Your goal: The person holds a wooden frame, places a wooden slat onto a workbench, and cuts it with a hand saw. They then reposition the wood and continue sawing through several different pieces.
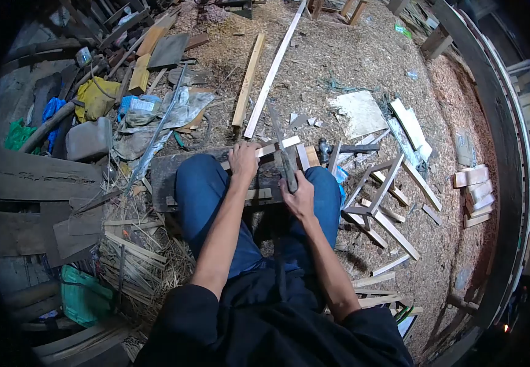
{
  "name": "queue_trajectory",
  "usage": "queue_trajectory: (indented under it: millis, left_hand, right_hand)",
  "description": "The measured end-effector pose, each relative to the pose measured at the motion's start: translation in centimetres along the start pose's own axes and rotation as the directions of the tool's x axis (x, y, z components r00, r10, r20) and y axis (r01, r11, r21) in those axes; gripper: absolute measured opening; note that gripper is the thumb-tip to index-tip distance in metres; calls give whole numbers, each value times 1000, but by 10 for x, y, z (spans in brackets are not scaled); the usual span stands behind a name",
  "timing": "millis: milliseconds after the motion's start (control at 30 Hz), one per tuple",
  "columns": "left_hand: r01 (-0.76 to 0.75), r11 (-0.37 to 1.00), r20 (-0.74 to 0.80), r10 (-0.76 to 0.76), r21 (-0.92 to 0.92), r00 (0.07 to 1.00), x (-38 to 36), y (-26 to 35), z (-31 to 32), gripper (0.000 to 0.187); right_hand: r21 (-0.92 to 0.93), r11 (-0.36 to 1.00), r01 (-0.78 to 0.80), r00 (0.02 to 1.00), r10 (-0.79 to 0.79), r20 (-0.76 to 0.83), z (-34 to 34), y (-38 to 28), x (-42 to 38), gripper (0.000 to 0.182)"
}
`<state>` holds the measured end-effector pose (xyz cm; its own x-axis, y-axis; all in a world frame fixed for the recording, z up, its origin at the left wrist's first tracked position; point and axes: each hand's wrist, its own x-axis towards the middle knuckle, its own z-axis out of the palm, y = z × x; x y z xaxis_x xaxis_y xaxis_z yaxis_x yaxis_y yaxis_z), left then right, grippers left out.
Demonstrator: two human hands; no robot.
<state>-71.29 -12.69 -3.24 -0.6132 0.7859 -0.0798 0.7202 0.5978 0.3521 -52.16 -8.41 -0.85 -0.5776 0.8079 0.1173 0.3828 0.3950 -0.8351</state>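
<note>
My left hand [243, 160] is closed over a pale wooden strip [268, 150], pressing it on the low dark wooden bench [164, 177] before my knees. My right hand [298, 194] grips the handle of a handsaw [282, 137]. Its long narrow blade points away from me and crosses the strip to the right of my left hand; the teeth are too small to make out. Another wooden piece [259, 194] lies along the bench's near edge. A hammer [326, 149] rests just past my right knee.
Right of my knees stands a small wooden frame [384, 186] among loose strips. Two long battens [250, 79] lie ahead on shavings. Stacked blocks [476, 192] sit far right, near a dark beam [509, 122]. At left are a jerrycan [89, 139], yellow bag [98, 98] and scrap wood.
</note>
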Motion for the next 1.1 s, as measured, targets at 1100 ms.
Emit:
queue_trajectory:
  millis: [1100]
  left_hand:
    - [195, 981, 57, -194, -15, 979, 59, 21, 37, 49]
  right_hand:
    - [289, 897, -334, 931, 363, -50, -15, 9, -34, 18]
